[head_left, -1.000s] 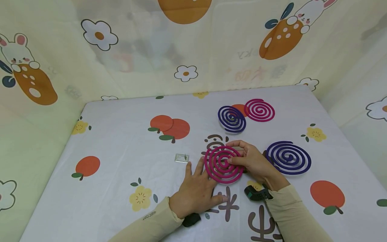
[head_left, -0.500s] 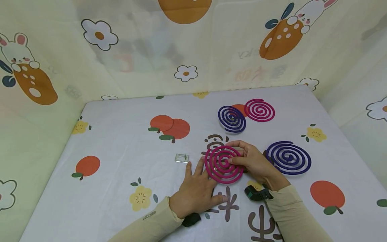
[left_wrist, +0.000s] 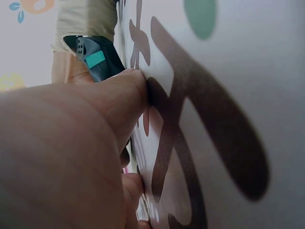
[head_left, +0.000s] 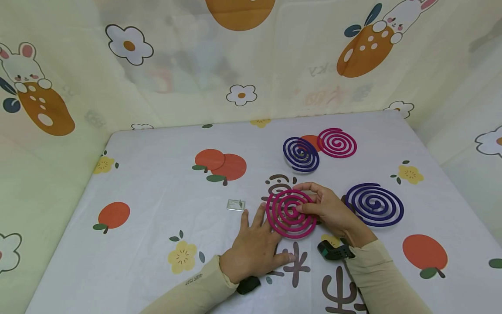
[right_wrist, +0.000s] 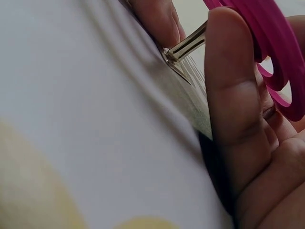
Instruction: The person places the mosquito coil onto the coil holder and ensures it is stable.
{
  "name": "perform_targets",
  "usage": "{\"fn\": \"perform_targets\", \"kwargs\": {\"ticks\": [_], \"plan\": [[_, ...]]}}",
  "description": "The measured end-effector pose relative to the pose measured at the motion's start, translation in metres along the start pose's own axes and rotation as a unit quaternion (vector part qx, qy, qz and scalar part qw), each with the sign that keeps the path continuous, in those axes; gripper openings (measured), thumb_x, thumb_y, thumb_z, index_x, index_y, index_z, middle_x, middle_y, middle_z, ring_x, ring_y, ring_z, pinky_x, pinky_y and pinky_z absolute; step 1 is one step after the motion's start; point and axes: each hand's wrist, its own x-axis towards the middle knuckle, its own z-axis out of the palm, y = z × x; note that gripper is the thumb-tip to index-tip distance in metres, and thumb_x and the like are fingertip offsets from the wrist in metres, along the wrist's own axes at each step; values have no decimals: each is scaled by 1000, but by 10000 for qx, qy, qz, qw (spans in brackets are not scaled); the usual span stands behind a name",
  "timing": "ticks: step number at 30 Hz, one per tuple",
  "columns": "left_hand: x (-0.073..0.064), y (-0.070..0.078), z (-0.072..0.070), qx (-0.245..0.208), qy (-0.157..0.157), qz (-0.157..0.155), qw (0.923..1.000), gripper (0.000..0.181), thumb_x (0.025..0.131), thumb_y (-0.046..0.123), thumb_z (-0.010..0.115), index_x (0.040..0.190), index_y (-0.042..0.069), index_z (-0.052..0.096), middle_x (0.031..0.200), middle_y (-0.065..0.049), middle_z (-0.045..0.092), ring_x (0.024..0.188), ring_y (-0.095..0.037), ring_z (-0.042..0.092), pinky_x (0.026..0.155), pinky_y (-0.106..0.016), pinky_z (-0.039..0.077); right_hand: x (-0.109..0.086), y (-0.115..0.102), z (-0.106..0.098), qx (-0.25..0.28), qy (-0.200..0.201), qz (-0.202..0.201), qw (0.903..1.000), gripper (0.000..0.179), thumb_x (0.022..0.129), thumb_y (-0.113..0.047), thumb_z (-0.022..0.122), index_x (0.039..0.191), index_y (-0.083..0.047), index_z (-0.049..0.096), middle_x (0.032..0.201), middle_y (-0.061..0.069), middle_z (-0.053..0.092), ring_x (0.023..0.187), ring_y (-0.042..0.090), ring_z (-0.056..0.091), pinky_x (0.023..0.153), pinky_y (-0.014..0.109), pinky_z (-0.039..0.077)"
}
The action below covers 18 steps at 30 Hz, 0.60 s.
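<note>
My right hand [head_left: 333, 209] pinches a pink mosquito coil [head_left: 292, 212] near its centre, between thumb and fingers. Under the coil, a thin metal coil stand [right_wrist: 188, 43] rises from the table at a slant towards the coil, as the right wrist view shows. My left hand [head_left: 255, 250] lies on the tablecloth with fingers spread, its index fingertip hidden behind the coil's left side. Fingertips [right_wrist: 157, 21] of that hand sit right at the stand's base in the right wrist view. The left thumb [left_wrist: 126, 93] rests against the cloth.
Left of the coil lies a small flat metal stand [head_left: 235, 205] with a raised prong. A tilted dark blue coil [head_left: 300, 152] and another pink coil [head_left: 337, 143] are at the back. A larger dark blue coil [head_left: 374, 204] lies to the right of my right hand.
The pink coil has shifted very slightly to the right in my right hand's pinch. Both hands otherwise keep their places.
</note>
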Motion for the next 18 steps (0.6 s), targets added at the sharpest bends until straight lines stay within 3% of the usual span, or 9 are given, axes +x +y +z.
{"fn": "perform_targets", "kwargs": {"ticks": [18], "plan": [[0,0,-1,-4,11,1,10000,86,96,76,48,166,30,30,174,-4,21,159,-42,10,116,-74,23,0,1,-1,2,-173,-60,9998,57,95,3,69,145,5,41,102,13,78,93,20,78,82,33,62]]}}
